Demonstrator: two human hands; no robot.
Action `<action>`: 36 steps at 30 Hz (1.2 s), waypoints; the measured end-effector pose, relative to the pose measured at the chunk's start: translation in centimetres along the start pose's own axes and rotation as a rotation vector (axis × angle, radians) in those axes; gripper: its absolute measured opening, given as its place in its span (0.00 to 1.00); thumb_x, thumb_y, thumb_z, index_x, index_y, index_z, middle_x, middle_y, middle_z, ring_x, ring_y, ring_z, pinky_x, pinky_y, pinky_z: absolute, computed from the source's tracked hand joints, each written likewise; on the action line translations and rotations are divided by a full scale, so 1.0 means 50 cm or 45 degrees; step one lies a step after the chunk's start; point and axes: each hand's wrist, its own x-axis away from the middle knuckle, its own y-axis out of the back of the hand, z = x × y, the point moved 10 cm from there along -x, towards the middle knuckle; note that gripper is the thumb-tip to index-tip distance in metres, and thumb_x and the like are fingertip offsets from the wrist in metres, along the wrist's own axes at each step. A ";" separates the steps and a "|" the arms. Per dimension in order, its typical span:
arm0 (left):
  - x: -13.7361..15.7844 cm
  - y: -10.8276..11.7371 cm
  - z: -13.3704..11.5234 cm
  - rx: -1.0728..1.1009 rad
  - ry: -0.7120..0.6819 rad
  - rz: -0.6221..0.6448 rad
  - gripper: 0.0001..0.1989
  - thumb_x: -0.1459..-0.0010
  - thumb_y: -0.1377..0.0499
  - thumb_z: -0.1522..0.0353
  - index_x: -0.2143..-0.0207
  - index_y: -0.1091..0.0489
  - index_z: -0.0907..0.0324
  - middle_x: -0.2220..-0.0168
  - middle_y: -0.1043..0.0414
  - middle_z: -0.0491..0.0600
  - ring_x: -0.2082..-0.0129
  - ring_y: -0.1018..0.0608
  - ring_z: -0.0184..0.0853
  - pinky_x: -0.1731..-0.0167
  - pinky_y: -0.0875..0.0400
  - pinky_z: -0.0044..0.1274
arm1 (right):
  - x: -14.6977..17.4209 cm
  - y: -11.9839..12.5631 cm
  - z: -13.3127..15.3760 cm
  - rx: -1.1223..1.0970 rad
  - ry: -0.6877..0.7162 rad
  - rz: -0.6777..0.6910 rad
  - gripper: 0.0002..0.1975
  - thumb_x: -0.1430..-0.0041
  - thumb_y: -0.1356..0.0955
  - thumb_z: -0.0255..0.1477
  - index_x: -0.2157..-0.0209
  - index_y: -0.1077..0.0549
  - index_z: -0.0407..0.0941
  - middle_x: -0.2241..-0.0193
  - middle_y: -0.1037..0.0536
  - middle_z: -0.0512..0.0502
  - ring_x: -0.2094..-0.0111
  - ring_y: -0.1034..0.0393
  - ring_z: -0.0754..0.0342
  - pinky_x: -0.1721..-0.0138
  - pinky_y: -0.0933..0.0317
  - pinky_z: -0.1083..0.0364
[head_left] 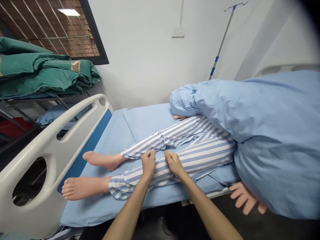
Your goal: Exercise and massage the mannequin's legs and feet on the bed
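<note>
The blue and white striped pants [205, 150], a bit wrinkled, are on two legs [102, 184] lying on the bed [85, 213]; the left hand [148, 162] and right hand [173, 162] are curled closed at the nearer leg, but I cannot tell if they pinch the cloth. The legs run long-ways along the bed, their bare feet [83, 188] toward the white end board [53, 168]. The sheet [150, 115] is light blue, the wall [140, 50] is white, and green cloths [50, 73] sit piled by a window [55, 40].
</note>
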 end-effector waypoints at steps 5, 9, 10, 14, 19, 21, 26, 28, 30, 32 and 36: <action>0.011 -0.103 -0.020 0.039 -0.005 -0.021 0.16 0.51 0.49 0.63 0.86 0.52 0.57 0.85 0.55 0.39 0.81 0.47 0.25 0.80 0.50 0.21 | -0.005 0.087 0.024 -0.017 0.075 -0.070 0.19 0.41 0.45 0.37 0.82 0.44 0.44 0.85 0.43 0.54 0.80 0.47 0.60 0.77 0.52 0.60; 0.016 -0.169 -0.038 0.136 0.004 -0.019 0.17 0.51 0.50 0.63 0.86 0.52 0.57 0.86 0.55 0.39 0.82 0.47 0.25 0.81 0.49 0.21 | -0.012 0.154 -0.016 0.038 0.025 -0.132 0.20 0.41 0.45 0.40 0.83 0.45 0.45 0.86 0.44 0.54 0.81 0.48 0.60 0.77 0.52 0.59; 0.018 -0.192 -0.043 0.143 -0.009 0.029 0.17 0.51 0.50 0.63 0.86 0.51 0.57 0.86 0.55 0.39 0.82 0.47 0.25 0.81 0.49 0.21 | -0.012 0.164 -0.028 0.058 0.012 -0.127 0.20 0.41 0.45 0.40 0.83 0.45 0.45 0.86 0.44 0.54 0.81 0.48 0.60 0.77 0.52 0.59; 0.022 -0.242 -0.037 0.084 0.021 -0.014 0.16 0.49 0.52 0.63 0.86 0.50 0.57 0.85 0.52 0.40 0.81 0.44 0.26 0.79 0.48 0.21 | -0.010 0.216 -0.039 0.203 0.038 -0.200 0.20 0.40 0.46 0.39 0.83 0.44 0.45 0.85 0.41 0.54 0.81 0.47 0.59 0.77 0.53 0.59; 0.026 -0.299 -0.061 0.209 -0.007 0.009 0.16 0.46 0.56 0.64 0.85 0.48 0.56 0.86 0.48 0.40 0.82 0.42 0.27 0.77 0.45 0.21 | -0.013 0.298 -0.069 0.351 -0.017 -0.359 0.20 0.41 0.45 0.39 0.83 0.45 0.45 0.86 0.42 0.53 0.81 0.48 0.59 0.77 0.54 0.59; 0.038 -0.330 -0.072 0.160 -0.044 0.075 0.17 0.45 0.57 0.64 0.86 0.48 0.56 0.86 0.47 0.41 0.82 0.41 0.27 0.76 0.45 0.22 | -0.015 0.314 -0.091 0.267 -0.053 -0.354 0.21 0.41 0.46 0.40 0.84 0.45 0.45 0.87 0.43 0.54 0.81 0.48 0.59 0.77 0.53 0.59; 0.071 -0.378 -0.074 -0.154 -0.136 0.125 0.18 0.44 0.57 0.62 0.85 0.45 0.57 0.84 0.42 0.43 0.79 0.38 0.29 0.74 0.47 0.23 | -0.016 0.364 -0.097 0.273 -0.015 -0.395 0.20 0.42 0.44 0.41 0.83 0.43 0.44 0.86 0.42 0.54 0.81 0.46 0.59 0.76 0.51 0.59; 0.073 -0.389 -0.068 -0.114 -0.121 0.172 0.19 0.43 0.58 0.62 0.85 0.44 0.57 0.85 0.42 0.43 0.79 0.37 0.29 0.74 0.47 0.23 | -0.021 0.380 -0.106 0.342 -0.008 -0.398 0.21 0.42 0.44 0.41 0.84 0.43 0.44 0.86 0.42 0.54 0.81 0.46 0.59 0.76 0.52 0.58; 0.069 -0.392 -0.066 -0.045 -0.107 0.217 0.20 0.43 0.58 0.62 0.86 0.44 0.57 0.86 0.43 0.42 0.80 0.36 0.29 0.74 0.46 0.22 | -0.026 0.390 -0.120 0.443 -0.017 -0.416 0.21 0.42 0.44 0.40 0.84 0.43 0.44 0.87 0.42 0.54 0.81 0.47 0.59 0.77 0.53 0.58; 0.064 -0.384 -0.066 0.016 -0.096 0.254 0.20 0.44 0.57 0.63 0.87 0.44 0.57 0.86 0.43 0.42 0.80 0.36 0.28 0.74 0.45 0.22 | -0.029 0.393 -0.132 0.545 -0.032 -0.443 0.21 0.42 0.44 0.40 0.84 0.43 0.44 0.87 0.43 0.54 0.81 0.48 0.59 0.77 0.54 0.58; 0.036 -0.297 -0.063 0.093 -0.057 0.206 0.18 0.46 0.55 0.63 0.86 0.43 0.58 0.86 0.44 0.41 0.81 0.37 0.27 0.75 0.45 0.21 | -0.027 0.391 -0.139 0.598 -0.051 -0.461 0.20 0.42 0.45 0.40 0.84 0.43 0.44 0.86 0.42 0.53 0.81 0.48 0.59 0.76 0.54 0.58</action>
